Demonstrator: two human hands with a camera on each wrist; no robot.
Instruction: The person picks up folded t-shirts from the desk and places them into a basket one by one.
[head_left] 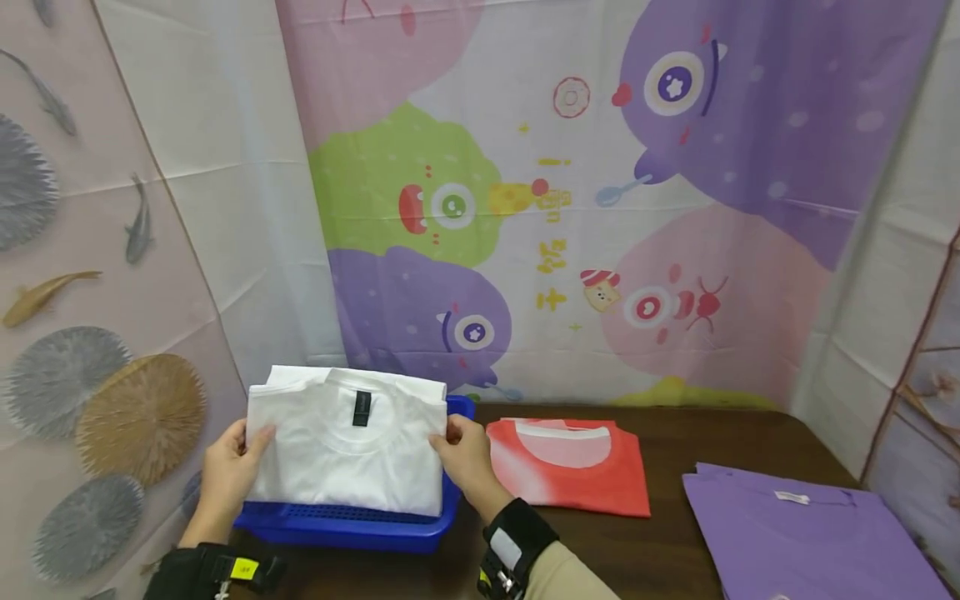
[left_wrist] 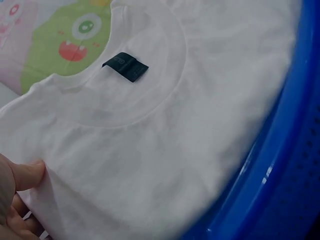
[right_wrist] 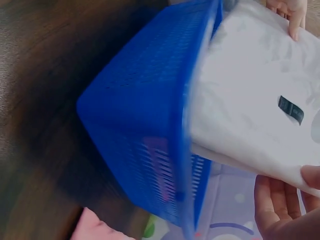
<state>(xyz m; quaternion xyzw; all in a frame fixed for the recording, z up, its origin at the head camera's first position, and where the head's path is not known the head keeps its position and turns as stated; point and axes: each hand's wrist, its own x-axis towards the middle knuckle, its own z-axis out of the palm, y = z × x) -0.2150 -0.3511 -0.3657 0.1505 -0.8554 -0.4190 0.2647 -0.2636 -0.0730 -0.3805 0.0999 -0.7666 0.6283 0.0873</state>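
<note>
Both hands hold a folded white T-shirt (head_left: 300, 450) by its two sides, with the thumbs in front and the fingers behind. My left hand (head_left: 228, 471) pinches its left edge, and my right hand (head_left: 467, 458) pinches the right edge. The dark neck label (head_left: 362, 408) shows inside the collar, facing me. Beneath and behind the shirt stands a blue plastic basket (head_left: 337, 533) with perforated walls. In the right wrist view the shirt (right_wrist: 250, 85) overlaps the basket's rim (right_wrist: 187, 100). The shirt hides most of the basket's inside.
Right of the basket a folded red and pink shirt (head_left: 585, 483) lies on the dark wooden table (head_left: 667, 433). A folded purple shirt (head_left: 810, 533) lies at the table's right side. A cartoon-print curtain (head_left: 555, 350) hangs behind, with patterned fabric (head_left: 172, 275) at the left.
</note>
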